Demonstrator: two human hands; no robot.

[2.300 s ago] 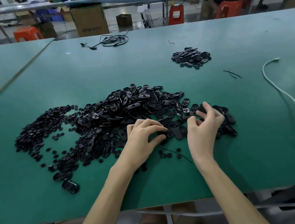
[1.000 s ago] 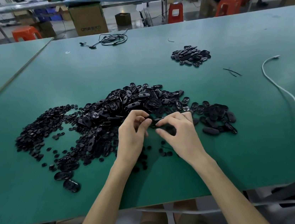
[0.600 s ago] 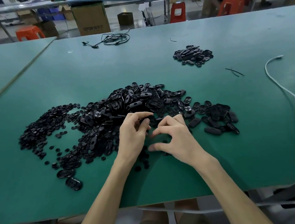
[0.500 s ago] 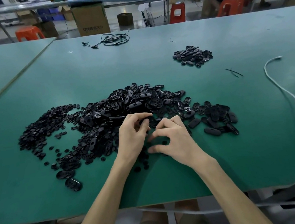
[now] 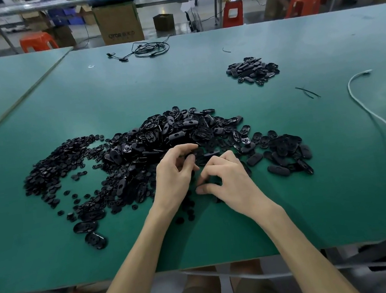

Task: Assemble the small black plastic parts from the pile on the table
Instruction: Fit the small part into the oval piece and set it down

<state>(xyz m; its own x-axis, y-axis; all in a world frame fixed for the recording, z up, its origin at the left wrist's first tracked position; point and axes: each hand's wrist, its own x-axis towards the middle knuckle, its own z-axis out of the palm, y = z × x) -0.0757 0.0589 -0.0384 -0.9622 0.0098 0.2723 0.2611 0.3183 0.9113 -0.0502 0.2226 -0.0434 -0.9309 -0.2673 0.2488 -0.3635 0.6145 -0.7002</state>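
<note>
**Bench check: both hands at the near edge of the pile**

On my feed the pile [image 5: 173, 134] of black plastic parts lies mid-table [image 5: 222, 235]. I take it as the reference for every position below.

Left hand [image 5: 174, 173]: at the pile's near edge, fingers curled. Thumb and fingertips pinch one small black part [image 5: 191, 156], held just above the pile.

Right hand [image 5: 233, 182]: just right of the left hand, also at the pile's near edge. Its fingers are bent and its thumb is stretched toward the left hand. I cannot tell whether it grasps anything, as the space under its fingers is dark and hidden.

Surroundings, relative to the pile:
- Left, adjoining it: a wide spread of small round discs [image 5: 56, 168].
- Right, adjoining it: a cluster of oval shells [image 5: 284, 149].
- Near-left, slightly apart: two loose ovals [image 5: 94, 239].
- Beyond and to the right, well apart: a smaller heap [image 5: 253, 70] of black parts.
- Far right, well apart: a white cord [image 5: 378, 118] trailing toward the table's near edge.
- Beyond, near the table's far edge: a coiled black cable [image 5: 148, 49].
</note>
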